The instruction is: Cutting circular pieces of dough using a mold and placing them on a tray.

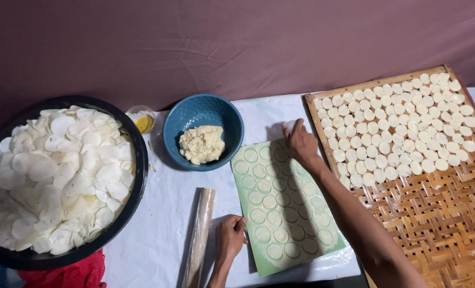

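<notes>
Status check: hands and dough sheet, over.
Left hand on sheet's near edge. Right hand on its far corner, by tray. Rolling pin beside left hand.

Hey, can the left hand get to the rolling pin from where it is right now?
Probably yes: the left hand rests at the green dough sheet's near edge, and the rolling pin lies just beside it with nothing between.

– The sheet (285, 213)?
– Pale green, stamped all over with rows of round outlines.
– And the tray (440, 224)?
– Golden-brown, in a woven crisscross, with cream discs (403, 122) in packed rows on its upper part.
– The bowl (203, 112)?
– Teal blue, holding a pale yellow lump (202, 144).
– The basin (136, 176)?
– Black, heaped with white slices (56, 176).
– What about the cloths?
– The table cover (163, 234) is white, the backdrop (237, 42) dusky mauve, and a red cloth (66, 274) shows at the bottom.
</notes>
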